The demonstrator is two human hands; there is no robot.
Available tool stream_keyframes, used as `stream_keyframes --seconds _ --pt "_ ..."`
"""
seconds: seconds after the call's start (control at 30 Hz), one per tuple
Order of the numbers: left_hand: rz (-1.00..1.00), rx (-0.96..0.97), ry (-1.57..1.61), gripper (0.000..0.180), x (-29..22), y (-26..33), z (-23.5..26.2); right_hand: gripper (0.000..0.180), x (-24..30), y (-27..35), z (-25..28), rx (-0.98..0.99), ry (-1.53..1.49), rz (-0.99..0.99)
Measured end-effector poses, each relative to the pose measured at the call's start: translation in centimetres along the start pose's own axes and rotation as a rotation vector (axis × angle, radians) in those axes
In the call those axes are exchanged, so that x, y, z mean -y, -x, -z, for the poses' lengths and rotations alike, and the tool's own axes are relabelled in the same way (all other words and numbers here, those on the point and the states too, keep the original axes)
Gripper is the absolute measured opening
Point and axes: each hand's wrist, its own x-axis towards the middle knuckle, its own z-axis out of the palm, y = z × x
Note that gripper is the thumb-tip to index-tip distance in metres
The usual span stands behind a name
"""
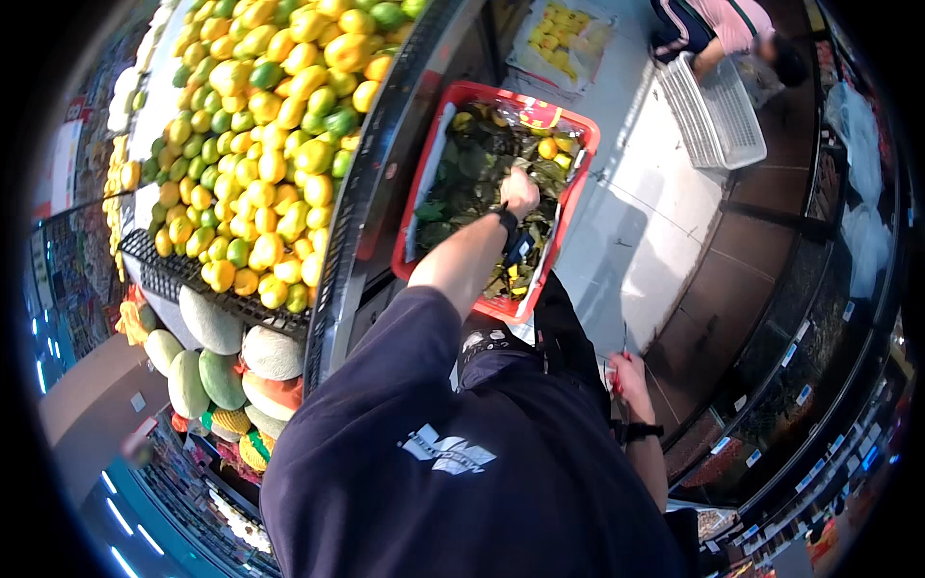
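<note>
One red crate (416, 217), one white basket (713, 116)

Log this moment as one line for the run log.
left hand reaching into red crate of leaves | right hand at side holding red-handled tool | citrus display at left

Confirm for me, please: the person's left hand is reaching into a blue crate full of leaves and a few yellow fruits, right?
Not quite: the crate is red, not blue. The head view shows the left hand reaching into it, among dark green leaves and a few yellow fruits.
</note>
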Motion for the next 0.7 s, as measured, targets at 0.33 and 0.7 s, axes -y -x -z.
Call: stream_keyframes --seconds 0.33,0.7 --pt "-0.075 -0.299 -0.218 0.024 -4.5 -7.6 -5.8 0.02 -12.9 4.3 7.3 -0.367 -0.026 -0.452" --pt "0.024 -0.301 -0.14 0.044 -5.1 -6.6 -4.9 0.016 -9.8 2.3 7.9 -0.321 0.096 -0.065"
